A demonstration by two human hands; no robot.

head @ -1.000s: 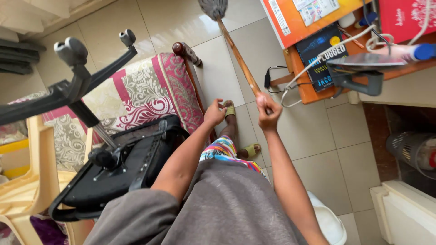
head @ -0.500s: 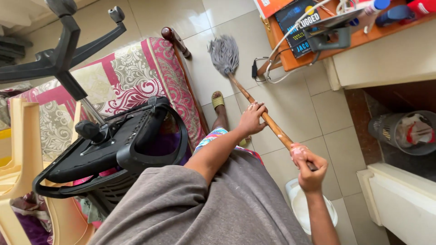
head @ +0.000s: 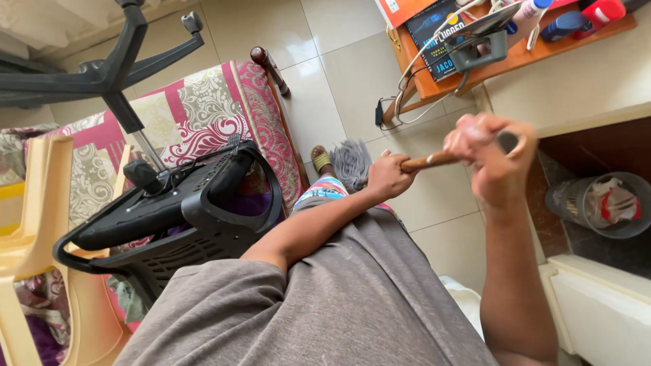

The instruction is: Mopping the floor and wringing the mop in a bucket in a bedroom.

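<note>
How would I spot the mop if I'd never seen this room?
Find the patterned pink bed; beside its corner lies pale tiled floor. There the mop rests by a sandalled foot: grey stringy head on a wooden stick, gripped by the left hand and right hand.

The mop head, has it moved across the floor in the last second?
Yes. The grey mop head was out on the tiles beyond the bed's wooden corner post; now it has been pulled back, lying by the person's sandalled foot.
</note>
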